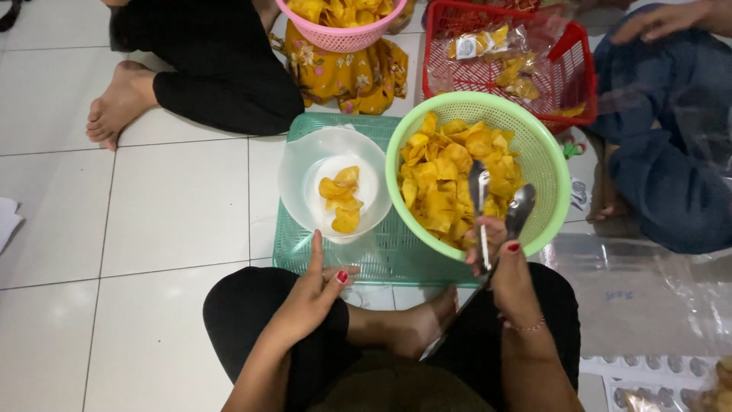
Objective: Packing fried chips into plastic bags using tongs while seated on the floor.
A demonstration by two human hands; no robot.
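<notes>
Spoons point(496, 210): two; baskets point(545, 164): three.

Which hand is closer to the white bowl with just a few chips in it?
The left hand. Its fingers reach up to the white bowl's near edge. The right hand is off to the bowl's right, holding two spoons over the green basket of chips.

Spoons point(479, 187): polished metal, reflective. Green basket point(550, 164): perforated matt plastic. Bowl point(299, 172): translucent smooth plastic. Chips point(442, 179): rough, oily sheen. Green tray point(396, 255): ribbed plastic. Floor tiles point(175, 206): glossy ceramic.
</notes>
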